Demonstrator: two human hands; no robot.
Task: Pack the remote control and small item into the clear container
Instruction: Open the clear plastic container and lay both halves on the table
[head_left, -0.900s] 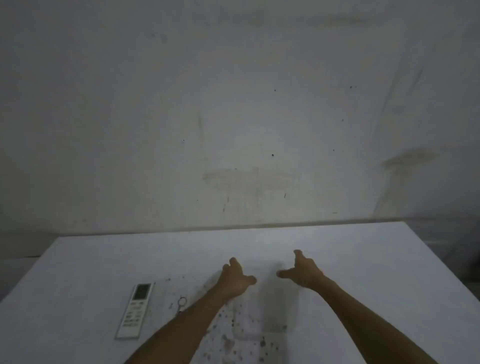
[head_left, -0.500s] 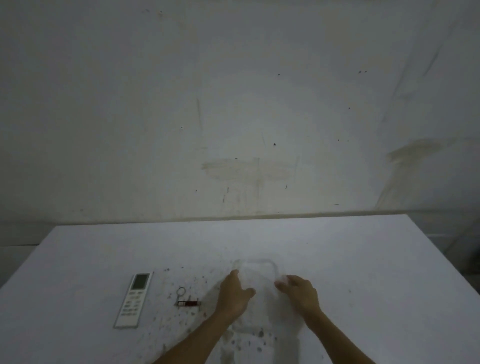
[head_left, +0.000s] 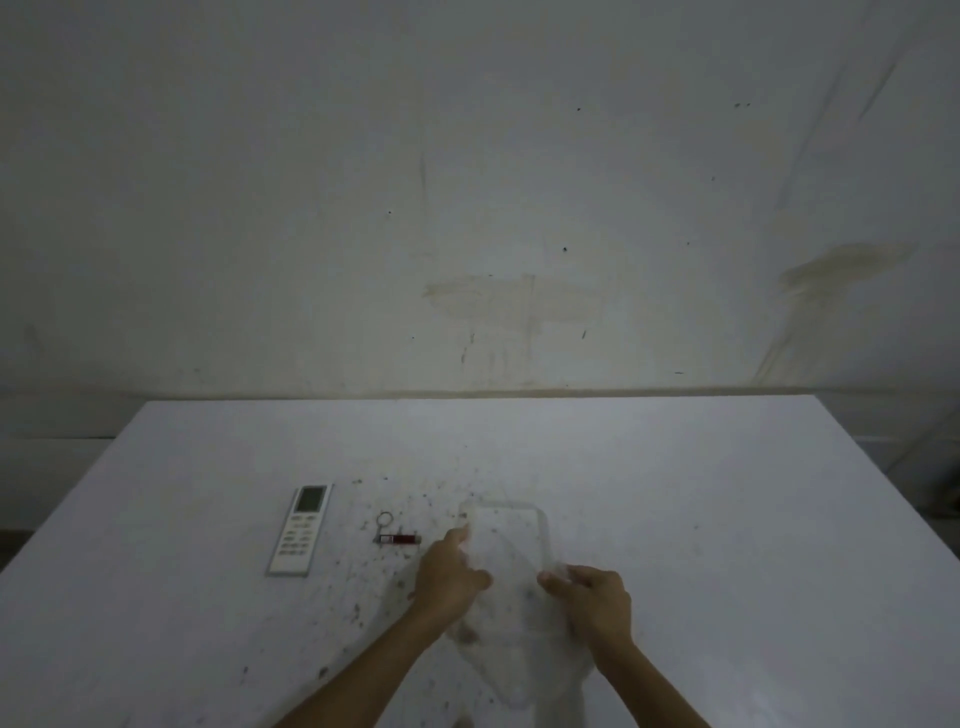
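Observation:
A clear rectangular container (head_left: 511, 545) lies on the white table, hard to make out against it. My left hand (head_left: 449, 574) grips its left side, thumb and fingers pinched on the rim. My right hand (head_left: 595, 597) holds its right near corner. A white remote control (head_left: 301, 530) with a small screen lies flat to the left. Between the remote and the container sits a small dark red item on a key ring (head_left: 395, 535), just left of my left hand.
The white table (head_left: 727, 519) is speckled with dark spots around the container. Its far edge meets a stained grey wall (head_left: 467, 208). The table's left and right edges slant outward toward me.
Both hands came down from a raised, spread pose and closed on the container's sides. The small red item, earlier partly hidden by my left arm, now shows fully.

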